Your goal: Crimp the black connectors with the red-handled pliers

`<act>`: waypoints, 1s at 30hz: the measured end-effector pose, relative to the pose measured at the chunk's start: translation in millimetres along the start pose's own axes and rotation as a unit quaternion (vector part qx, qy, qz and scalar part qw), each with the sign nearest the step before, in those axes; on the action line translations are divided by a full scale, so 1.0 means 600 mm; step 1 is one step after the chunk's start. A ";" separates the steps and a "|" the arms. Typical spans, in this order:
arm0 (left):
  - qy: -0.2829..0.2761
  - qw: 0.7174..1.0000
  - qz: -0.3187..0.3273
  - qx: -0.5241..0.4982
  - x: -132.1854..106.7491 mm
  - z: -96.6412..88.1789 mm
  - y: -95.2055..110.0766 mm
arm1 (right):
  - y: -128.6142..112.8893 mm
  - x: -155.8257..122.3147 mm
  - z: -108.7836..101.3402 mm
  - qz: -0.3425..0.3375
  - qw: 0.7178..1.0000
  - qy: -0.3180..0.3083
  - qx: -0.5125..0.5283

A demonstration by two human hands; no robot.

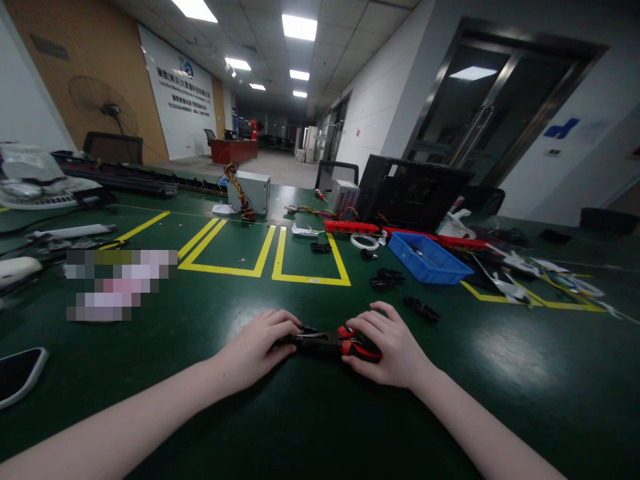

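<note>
In the head view my right hand [395, 343] is closed around the red and black handles of a pair of pliers [327, 338]. The jaws point left, low over the green table. My left hand [257, 347] pinches a small black piece [281, 341] at the jaw tips; the fingers cover most of it, so its kind is unclear. Whether the jaws grip the piece I cannot tell. Similar black parts [421, 309] lie beyond my right hand, and another dark cluster [387, 279] sits just behind them.
A blue bin [430, 260] stands at the right, near a white ring [365, 241]. Yellow tape outlines [225, 270] mark the green table [175, 360]. Further back are a power supply [255, 192] and a black case [410, 190]. A phone [20, 373] lies at the left edge.
</note>
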State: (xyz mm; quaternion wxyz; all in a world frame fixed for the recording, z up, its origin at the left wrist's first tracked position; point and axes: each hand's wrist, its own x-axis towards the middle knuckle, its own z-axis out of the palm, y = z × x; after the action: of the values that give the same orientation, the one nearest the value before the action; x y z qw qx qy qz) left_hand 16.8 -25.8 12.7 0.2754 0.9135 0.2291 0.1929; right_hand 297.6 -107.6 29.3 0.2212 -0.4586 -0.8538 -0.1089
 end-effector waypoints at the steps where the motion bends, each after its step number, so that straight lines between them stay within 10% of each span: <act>1: 0.000 1.000 0.000 0.000 0.000 0.000 0.000 | 0.002 0.000 -0.001 -0.004 1.000 0.002 0.000; 30: 0.008 1.000 0.000 -0.003 -0.001 -0.002 0.002 | 0.011 0.005 -0.007 -0.009 1.000 -0.015 -0.003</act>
State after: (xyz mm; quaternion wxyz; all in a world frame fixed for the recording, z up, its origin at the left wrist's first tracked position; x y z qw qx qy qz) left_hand 16.1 -26.6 14.3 0.2762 0.9113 0.2304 0.2005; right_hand 303.1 -103.3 34.3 0.2062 -0.4529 -0.8608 -0.1064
